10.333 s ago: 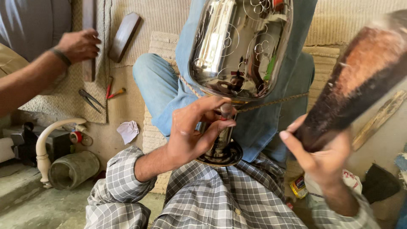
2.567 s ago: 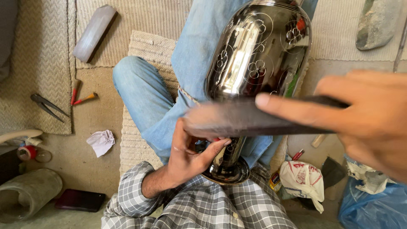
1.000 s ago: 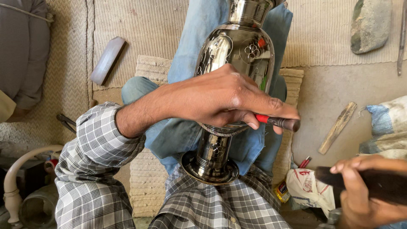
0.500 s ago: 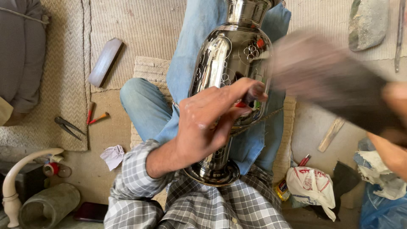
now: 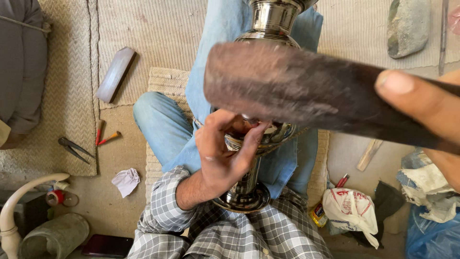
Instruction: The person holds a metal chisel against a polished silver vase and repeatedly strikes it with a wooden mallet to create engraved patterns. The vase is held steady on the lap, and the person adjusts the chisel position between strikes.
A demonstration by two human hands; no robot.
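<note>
1. Polished silver vase (image 5: 268,21), engraved, stands over my lap, long axis running near to far.
2. Left hand (image 5: 223,153) curled around its belly.
3. Right hand (image 5: 426,108) grips dark wooden mallet (image 5: 287,91).

Soft, even daylight with faint shadows; bright reflections streak the polished vase (image 5: 268,24), while the dark mallet (image 5: 306,96) and right hand (image 5: 431,110), close to the lens, are blurred, and the mats (image 5: 158,33) stay sharp.
</note>
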